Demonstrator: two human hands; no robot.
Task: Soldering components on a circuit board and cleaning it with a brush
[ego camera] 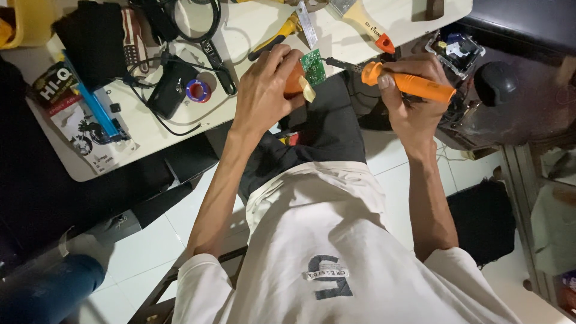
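Left hand (264,90) gripping green circuit board (312,66), right hand (414,96) clenching orange soldering iron (408,83), tip barely discernible.

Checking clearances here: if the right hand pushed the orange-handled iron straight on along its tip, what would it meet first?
Most likely the small green circuit board held by the left hand; the iron in the right hand points at it, though depth is unclear.

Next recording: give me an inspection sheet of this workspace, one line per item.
Surface: white table, crowded.
Job's things: small green circuit board; orange soldering iron, tip at the board.
Clutter: paintbrush, yellow-handled pliers, tape roll, blue pen, printed packet.
Grippers: left hand holds the board; right hand grips the iron.
Cables: black leads coiled on the table.
Surroundings: white tiled floor, dark bag.
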